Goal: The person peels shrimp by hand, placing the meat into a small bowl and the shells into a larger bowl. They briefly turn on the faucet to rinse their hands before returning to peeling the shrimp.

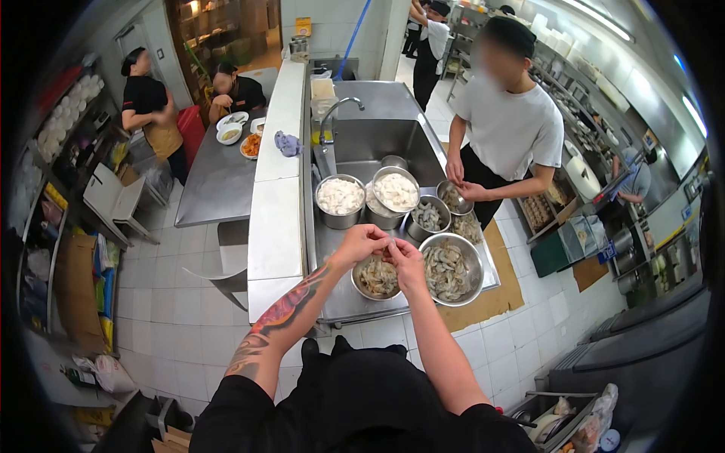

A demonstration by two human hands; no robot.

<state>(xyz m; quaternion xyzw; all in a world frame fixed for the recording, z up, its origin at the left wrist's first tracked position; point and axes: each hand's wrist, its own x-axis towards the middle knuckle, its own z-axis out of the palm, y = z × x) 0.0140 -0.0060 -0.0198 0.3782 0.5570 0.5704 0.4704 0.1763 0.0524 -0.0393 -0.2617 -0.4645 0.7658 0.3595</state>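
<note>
My left hand (364, 243) and my right hand (408, 264) meet with fingers pinched together over a metal bowl (362, 291) of brownish shrimp shells (380, 279). Between the fingertips is what looks like a shrimp, mostly hidden. To the right of my right hand, a wide metal bowl (477, 291) holds whole grey raw shrimp (447, 268). Beyond my hands, metal pots (340, 220) contain pale white pieces (340, 196). Another pot (414, 231) has grey shrimp in it.
A co-worker (510, 113) stands at the counter's right side, both hands at a small metal bowl (462, 205). Behind the pots is a sink (423, 140) with a faucet (326, 121). A white tiled ledge (276, 226) runs along the left, with a purple cloth (288, 143) on it.
</note>
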